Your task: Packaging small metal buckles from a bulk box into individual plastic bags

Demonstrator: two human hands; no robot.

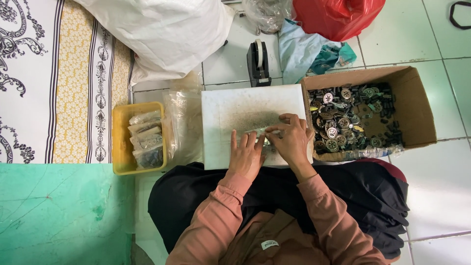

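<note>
Seated person in pink sleeves works at a white board (221, 105) smudged with dark dust. Left hand (247, 156) lies flat, fingers spread, pressing a small clear packet (259, 132) onto the board. Right hand (293, 140) is curled, fingertips pinching the packet's end. The step in hand appears to be closing a filled packet; the next move likely calls for a firm hold and an even fold. Left, a yellow tray (117, 142) holds finished packets. Right, a cardboard box (417, 108) holds loose round metal parts (343, 122). Beyond stand a black tape dispenser (258, 63), a white sack (167, 29) and a red bag (338, 17).
</note>
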